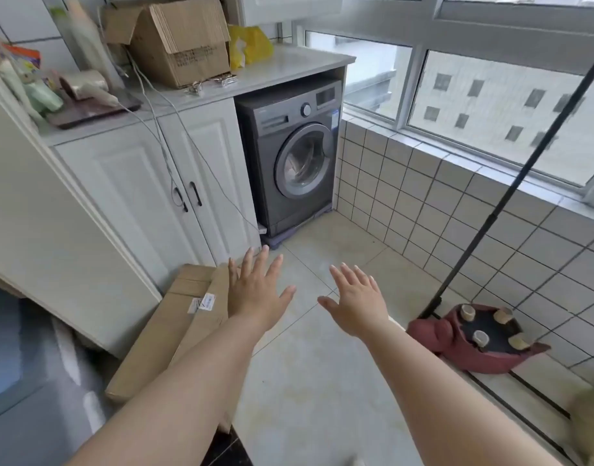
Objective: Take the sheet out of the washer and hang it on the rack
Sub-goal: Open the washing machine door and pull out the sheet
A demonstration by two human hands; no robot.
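tiled laundry corner with a window on the right. grey washer (290, 156) is sitting under the desk (288, 67) beside white cabinets (147, 183), door closed, pale cloth showing behind the glass, likely the sheet (304, 164). left hand (255, 292) and right hand (354, 302) are reaching forward over the floor, fingers spread and released, holding nothing, well apart from the washer. black rack pole (510, 183) is leaning at right above an upturned red stool (480, 338).
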